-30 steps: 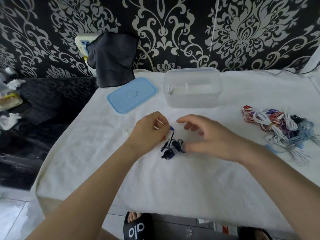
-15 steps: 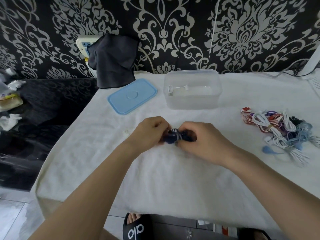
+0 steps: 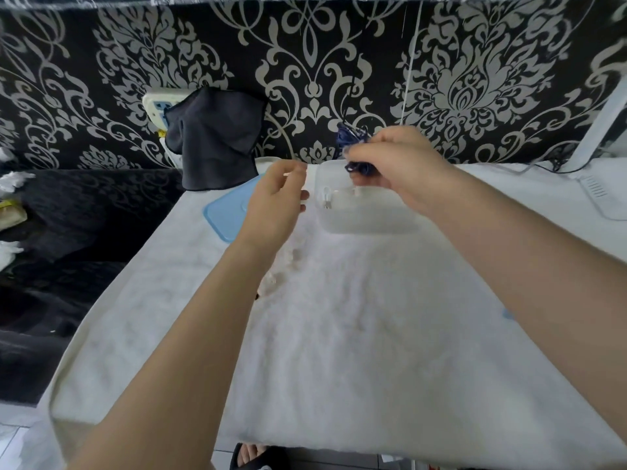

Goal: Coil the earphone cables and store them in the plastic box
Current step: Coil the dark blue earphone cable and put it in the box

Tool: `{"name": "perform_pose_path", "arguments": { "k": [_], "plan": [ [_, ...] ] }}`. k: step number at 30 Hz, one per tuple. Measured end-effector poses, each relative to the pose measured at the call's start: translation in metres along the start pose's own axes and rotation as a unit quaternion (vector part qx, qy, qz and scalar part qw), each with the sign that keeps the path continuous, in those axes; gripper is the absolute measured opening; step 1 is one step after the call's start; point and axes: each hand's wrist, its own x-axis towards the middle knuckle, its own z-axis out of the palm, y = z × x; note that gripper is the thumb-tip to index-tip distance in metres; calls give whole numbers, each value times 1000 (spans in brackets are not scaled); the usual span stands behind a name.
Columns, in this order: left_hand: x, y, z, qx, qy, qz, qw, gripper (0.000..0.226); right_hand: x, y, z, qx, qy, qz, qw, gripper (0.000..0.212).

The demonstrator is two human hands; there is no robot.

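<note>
One coiled blue earphone (image 3: 356, 150) pinched in right hand (image 3: 397, 164) above plastic box (image 3: 366, 218).

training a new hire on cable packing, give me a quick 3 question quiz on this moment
1. True or false: the blue lid is on the plastic box.
2. Which of the hands holds the dark blue earphone bundle? A) left hand B) right hand C) both
3. Fill in: the bundle is held above the open ____.

Key:
1. False. The lid lies on the white towel to the left of the box.
2. B. The left hand is near the box and does not touch the bundle.
3. Plastic box, which already holds a white earphone.
</note>
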Motion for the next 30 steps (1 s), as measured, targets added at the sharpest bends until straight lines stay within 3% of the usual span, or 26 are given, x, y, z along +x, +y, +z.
{"name": "perform_pose_path", "arguments": {
  "k": [3, 9, 11, 13, 16, 21, 23, 26, 30],
  "plan": [
    [5, -3, 3, 60, 7, -17, 998, 33, 28, 4, 11, -94, 43, 41, 994, 21],
    [4, -6, 19, 104, -37, -42, 993, 45, 47, 25, 33, -262, 31, 134, 955, 20],
    [4, -8, 22, 106, -48, -47, 992, 45, 47, 23, 39, -277, -3, 142, 950, 8],
    [4, -9, 24, 110, -52, -44, 992, 46, 49, 22, 43, -323, -48, 134, 935, 11],
    [5, -9, 25, 116, -55, -41, 991, 46, 47, 18, 43, -384, -36, 108, 916, 10],
    [5, -10, 25, 117, -51, -41, 991, 46, 51, 26, 39, -393, 8, 21, 919, 11],
    [5, -9, 25, 125, -52, -42, 990, 47, 49, 30, 38, -376, -12, -3, 927, 23],
    [4, -9, 24, 130, -53, -43, 989, 46, 45, 33, 37, -411, -83, 12, 908, 34],
    [4, -9, 24, 134, -57, -43, 988, 47, 52, 32, 33, -442, -109, 33, 889, 37]
  ]
}}
